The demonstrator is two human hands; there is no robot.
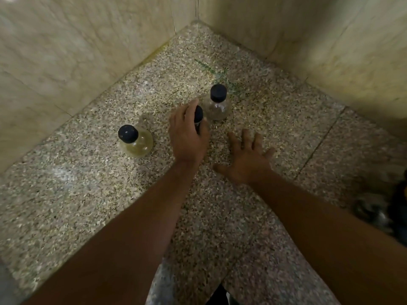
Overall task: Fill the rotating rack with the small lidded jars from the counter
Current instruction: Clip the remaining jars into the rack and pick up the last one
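Three small jars with dark lids stand on the speckled stone table (88, 205), in the corner by the tiled walls. The left hand (187, 133) is wrapped around the middle jar (198, 116) near its neck and lid; whether the fingers have fully clamped is hidden behind the hand, so I cannot tell. The right hand (246, 159) is open, fingers spread, empty, hovering just beside that jar.

The far jar (217, 104) looks clear and nearly empty. The left jar (135, 140) holds something yellowish and stands apart.

Handling, as a guess: round-bellied, rigid, smooth, see-through bodies — likely light, maybe slippery, breakable if glass. Best hold is probably the narrow neck under the lid, or fingers around the belly — lift upright.

The rack is not clearly in view; a blurred dark shape (378, 212) sits at the right edge.
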